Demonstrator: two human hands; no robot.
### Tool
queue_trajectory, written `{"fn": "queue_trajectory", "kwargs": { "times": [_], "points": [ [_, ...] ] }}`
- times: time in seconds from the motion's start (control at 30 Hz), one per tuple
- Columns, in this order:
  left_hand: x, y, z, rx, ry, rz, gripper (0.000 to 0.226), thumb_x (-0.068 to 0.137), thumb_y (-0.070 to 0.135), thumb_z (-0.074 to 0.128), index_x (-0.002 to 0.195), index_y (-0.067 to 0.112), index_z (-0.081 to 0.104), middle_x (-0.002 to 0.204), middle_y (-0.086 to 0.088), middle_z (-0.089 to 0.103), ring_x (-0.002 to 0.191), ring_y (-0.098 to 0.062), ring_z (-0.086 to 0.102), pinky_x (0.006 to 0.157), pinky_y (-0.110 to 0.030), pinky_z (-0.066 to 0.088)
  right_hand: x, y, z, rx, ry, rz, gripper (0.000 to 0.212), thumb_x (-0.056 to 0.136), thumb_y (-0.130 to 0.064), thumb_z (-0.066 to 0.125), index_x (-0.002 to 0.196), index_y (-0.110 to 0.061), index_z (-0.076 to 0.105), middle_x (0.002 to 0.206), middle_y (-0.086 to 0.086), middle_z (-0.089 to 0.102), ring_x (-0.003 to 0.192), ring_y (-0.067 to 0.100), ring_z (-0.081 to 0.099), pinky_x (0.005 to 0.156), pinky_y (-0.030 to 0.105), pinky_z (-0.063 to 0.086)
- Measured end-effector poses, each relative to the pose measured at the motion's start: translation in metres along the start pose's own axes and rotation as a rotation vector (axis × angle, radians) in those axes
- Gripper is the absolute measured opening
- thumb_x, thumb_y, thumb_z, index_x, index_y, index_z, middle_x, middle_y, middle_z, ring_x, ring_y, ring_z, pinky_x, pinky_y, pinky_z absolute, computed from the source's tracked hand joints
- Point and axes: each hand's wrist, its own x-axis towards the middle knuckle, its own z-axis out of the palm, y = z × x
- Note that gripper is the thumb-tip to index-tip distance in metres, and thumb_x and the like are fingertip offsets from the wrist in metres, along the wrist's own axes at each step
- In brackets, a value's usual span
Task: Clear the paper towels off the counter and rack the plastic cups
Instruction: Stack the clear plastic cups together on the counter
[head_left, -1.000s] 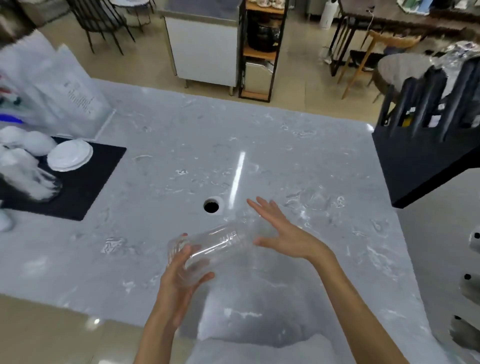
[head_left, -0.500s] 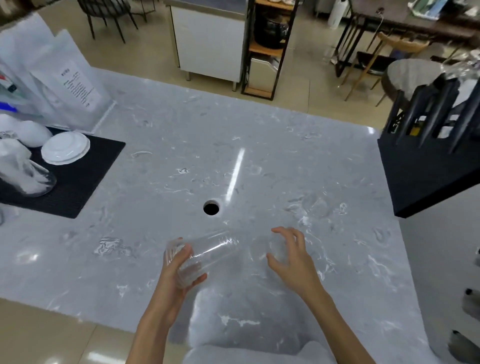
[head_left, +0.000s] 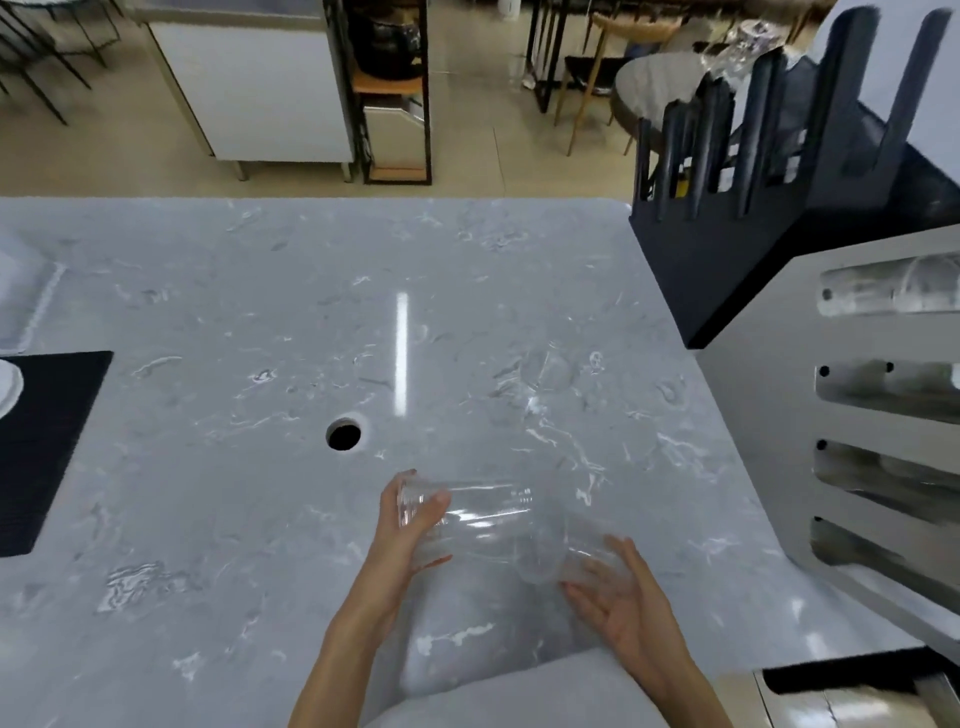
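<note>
My left hand grips the rim end of a clear plastic cup, held on its side just above the grey marble counter. A second clear cup lies in my right hand, palm up with fingers curled under it, its mouth meeting the first cup's end. Farther back, a third clear cup lies on the counter, faint against the marble. At the right edge stands the grey slotted rack; clear cups show in its top slot. I see no paper towels.
A black holder with tall prongs sits at the counter's back right corner. A round hole opens mid-counter. A black mat with a white dish lies at the left edge. Chairs and shelving stand beyond.
My right hand closed on a cup on the counter and brought it up to the cup in my left hand. My view swung right, bringing the rack into sight.
</note>
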Motion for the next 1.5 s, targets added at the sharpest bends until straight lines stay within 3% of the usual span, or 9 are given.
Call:
{"fn": "queue_trajectory", "kwargs": {
  "times": [0.13, 0.33, 0.47, 0.57, 0.67, 0.83, 1.0, 1.3, 1.5],
  "points": [
    [-0.006, -0.008, 0.019, 0.224, -0.119, -0.055, 0.09, 0.06, 0.08, 0.067, 0.141, 0.057, 0.036, 0.15, 0.008, 0.038, 0.136, -0.017, 0.046, 0.112, -0.042, 0.039, -0.018, -0.001, 0.027, -0.198, -0.201, -0.126, 0.053, 0.086, -0.026, 0.067, 0.136, -0.028, 0.051, 0.117, 0.009, 0.063, 0.108, 0.037, 0.067, 0.087, 0.041, 0.061],
    [-0.003, -0.003, -0.001, 0.007, -0.042, -0.068, 0.057, 0.077, 0.044, 0.086, 0.127, 0.046, 0.059, 0.126, -0.001, 0.067, 0.106, -0.019, 0.073, 0.076, -0.044, 0.064, -0.019, -0.029, 0.076, -0.836, -0.42, -0.238, 0.053, 0.093, -0.036, 0.069, 0.136, -0.055, 0.044, 0.135, -0.041, 0.048, 0.125, -0.015, 0.05, 0.096, 0.01, 0.046],
    [-0.002, 0.003, -0.025, -0.06, 0.072, -0.019, 0.055, 0.08, 0.044, 0.081, 0.13, 0.041, 0.058, 0.125, -0.001, 0.07, 0.11, -0.022, 0.072, 0.075, -0.041, 0.063, 0.003, -0.049, 0.118, -0.961, -0.539, -0.127, 0.052, 0.088, -0.065, 0.054, 0.139, -0.058, 0.045, 0.138, -0.049, 0.041, 0.12, -0.027, 0.044, 0.098, 0.019, 0.051],
    [-0.006, 0.005, -0.031, -0.116, 0.163, 0.005, 0.061, 0.081, 0.047, 0.08, 0.136, 0.037, 0.055, 0.128, 0.001, 0.067, 0.113, -0.021, 0.07, 0.077, -0.041, 0.064, 0.027, -0.059, 0.147, -1.133, -0.529, -0.249, 0.062, 0.084, -0.076, 0.048, 0.139, -0.05, 0.051, 0.149, -0.027, 0.045, 0.128, -0.015, 0.046, 0.109, 0.023, 0.041],
    [-0.01, 0.002, -0.034, -0.168, 0.205, 0.021, 0.062, 0.083, 0.047, 0.078, 0.138, 0.034, 0.053, 0.132, 0.001, 0.065, 0.118, -0.021, 0.067, 0.081, -0.043, 0.064, 0.081, -0.09, 0.173, -1.501, -0.307, -0.665, 0.05, 0.098, -0.05, 0.053, 0.14, -0.023, 0.058, 0.15, 0.001, 0.054, 0.141, 0.02, 0.045, 0.116, 0.029, 0.028],
    [-0.014, -0.003, -0.033, -0.176, 0.218, 0.024, 0.061, 0.087, 0.045, 0.075, 0.142, 0.033, 0.049, 0.137, 0.002, 0.06, 0.122, -0.022, 0.062, 0.087, -0.046, 0.062, 0.157, -0.143, 0.198, -1.935, 0.231, -0.797, 0.065, 0.1, -0.039, 0.052, 0.157, -0.021, 0.025, 0.169, 0.014, 0.0, 0.153, 0.042, -0.009, 0.122, 0.055, 0.006],
    [-0.015, -0.014, -0.035, -0.176, 0.22, 0.021, 0.067, 0.085, 0.048, 0.075, 0.143, 0.033, 0.046, 0.132, 0.004, 0.062, 0.117, -0.019, 0.066, 0.085, -0.043, 0.062, 0.143, -0.112, 0.162, -1.774, 0.276, -1.001, 0.048, 0.096, -0.011, 0.06, 0.143, -0.017, 0.049, 0.16, 0.015, 0.03, 0.149, 0.04, 0.017, 0.098, 0.054, 0.051],
    [-0.012, -0.027, -0.025, -0.177, 0.203, -0.017, 0.046, 0.094, 0.037, 0.067, 0.136, 0.029, 0.052, 0.129, 0.0, 0.065, 0.107, -0.014, 0.071, 0.087, -0.045, 0.062, 0.043, -0.017, 0.072, -1.66, 0.324, -1.069, 0.047, 0.075, -0.023, 0.087, 0.119, -0.028, 0.071, 0.13, 0.009, 0.06, 0.113, 0.035, 0.043, 0.075, 0.042, 0.057],
    [-0.006, -0.026, -0.009, -0.074, 0.112, -0.056, 0.061, 0.084, 0.043, 0.077, 0.137, 0.032, 0.051, 0.131, -0.003, 0.064, 0.116, -0.021, 0.067, 0.09, -0.048, 0.061, 0.029, -0.001, 0.051, -1.598, 0.333, -1.114, 0.047, 0.076, -0.026, 0.087, 0.12, -0.03, 0.072, 0.13, 0.009, 0.061, 0.112, 0.036, 0.045, 0.081, 0.045, 0.056]
  ]
}}
